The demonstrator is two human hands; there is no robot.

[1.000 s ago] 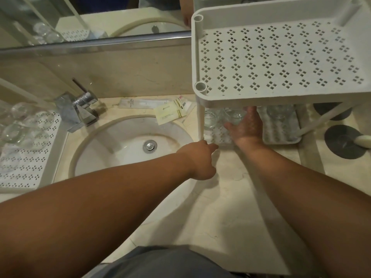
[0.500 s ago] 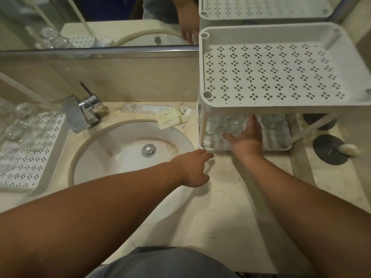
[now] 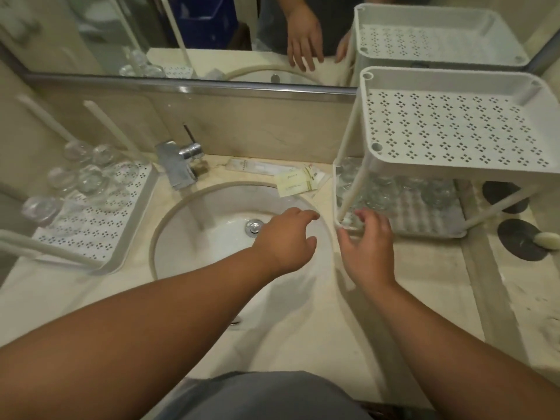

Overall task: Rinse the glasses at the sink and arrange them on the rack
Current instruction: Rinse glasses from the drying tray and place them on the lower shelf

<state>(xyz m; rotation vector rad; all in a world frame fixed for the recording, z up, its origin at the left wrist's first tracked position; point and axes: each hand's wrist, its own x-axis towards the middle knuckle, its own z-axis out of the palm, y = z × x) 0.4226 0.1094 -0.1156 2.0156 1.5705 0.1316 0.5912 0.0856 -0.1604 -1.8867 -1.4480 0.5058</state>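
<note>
perforated white plastic rack, clear glasses

Place: a bathroom vanity, likely in a hotel.
Basin: round white sink set under a beige marble counter.
Fittings: chrome faucet, wall mirror above the backsplash.
Sundries: wrapped toiletry packets, a soap bar.

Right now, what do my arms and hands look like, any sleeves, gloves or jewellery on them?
Both forearms are bare right down to the bottom of the frame, with no sleeve in view. The left hand and right hand wear no gloves, and no ring, watch or bracelet shows on either. Grey clothing shows at the bottom edge, between the arms.
</note>
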